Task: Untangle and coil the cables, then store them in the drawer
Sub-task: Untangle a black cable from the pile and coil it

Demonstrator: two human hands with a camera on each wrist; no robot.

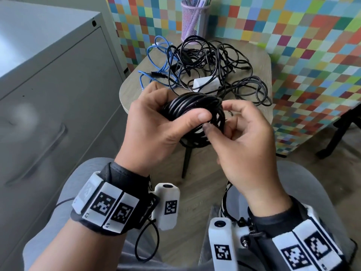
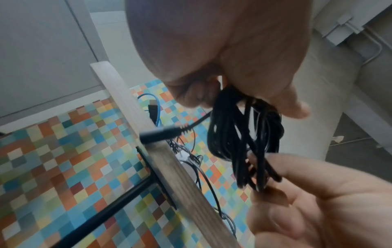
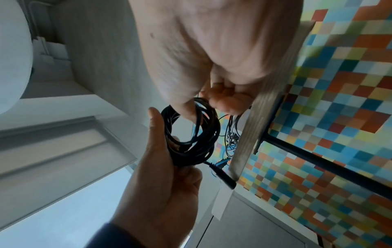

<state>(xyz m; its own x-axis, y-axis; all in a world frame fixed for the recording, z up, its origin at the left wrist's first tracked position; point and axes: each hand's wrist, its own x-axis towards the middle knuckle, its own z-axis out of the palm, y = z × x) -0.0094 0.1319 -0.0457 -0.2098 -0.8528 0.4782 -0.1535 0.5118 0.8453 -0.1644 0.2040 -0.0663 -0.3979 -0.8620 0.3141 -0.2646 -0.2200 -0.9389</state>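
Note:
A coiled black cable (image 1: 192,106) hangs in front of me above the near edge of the small wooden table (image 1: 260,61). My left hand (image 1: 164,122) grips one side of the coil (image 2: 244,130), thumb across its strands. My right hand (image 1: 232,130) pinches the other side of the coil (image 3: 191,134) with thumb and fingers. The cable's black plug end (image 2: 161,134) sticks out loose from the coil (image 3: 222,176). On the table lie a tangled heap of black cables (image 1: 213,63) and a blue cable (image 1: 156,61).
A grey metal cabinet with drawers (image 1: 48,90) stands at my left, drawers closed. A purple mesh pen cup (image 1: 193,20) stands at the table's far edge. A white adapter (image 1: 206,84) lies among the black cables. A checkered colourful cloth (image 1: 302,55) covers furniture behind and right.

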